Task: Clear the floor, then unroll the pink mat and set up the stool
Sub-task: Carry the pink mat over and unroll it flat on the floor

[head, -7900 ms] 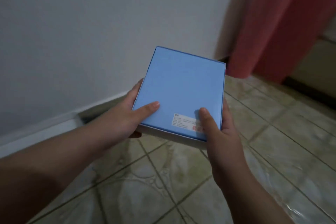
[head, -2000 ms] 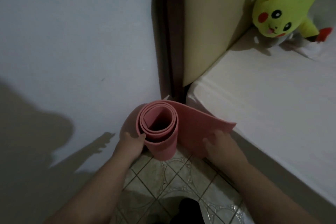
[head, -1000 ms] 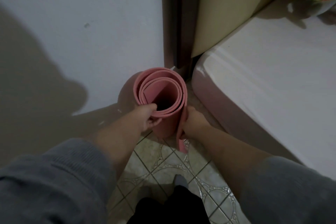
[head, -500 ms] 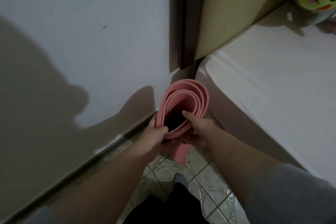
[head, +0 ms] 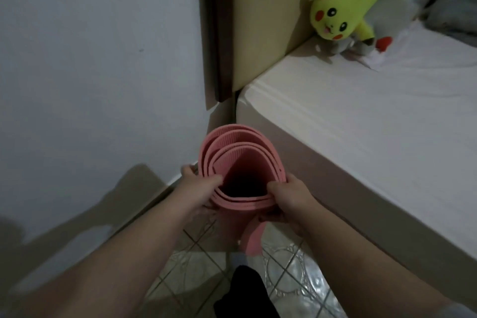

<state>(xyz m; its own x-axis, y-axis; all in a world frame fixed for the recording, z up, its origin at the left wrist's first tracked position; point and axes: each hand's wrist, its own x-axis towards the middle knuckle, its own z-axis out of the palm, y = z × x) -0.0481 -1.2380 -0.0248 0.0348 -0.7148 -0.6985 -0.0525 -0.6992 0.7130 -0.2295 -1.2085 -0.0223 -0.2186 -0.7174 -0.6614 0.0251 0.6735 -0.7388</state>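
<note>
- the rolled pink ribbed foam mat [head: 241, 162] is held on end in the narrow gap between the pale wall [head: 90, 59] and the white-sheeted bed [head: 361, 124], its open top facing the camera.
- the left hand [head: 198, 186] grips the roll's left rim, thumb hooked inside the coil and fingers round the outside.
- the right hand [head: 289, 199] grasps the right rim the same way, thumb over the edge, so the loose layers stay bunched together.
- a loose pink flap [head: 254, 240] hangs below the hands toward the patterned tiled floor [head: 284, 266]; whether the roll's base touches the floor is hidden, probably not.
- a two-handed hold at the rim suits lifting the floppy coil out of the corner; unrolling looks not yet begun.
- a yellow-green plush toy [head: 343, 8] leans on the beige headboard [head: 263, 20], well apart from the mat.
</note>
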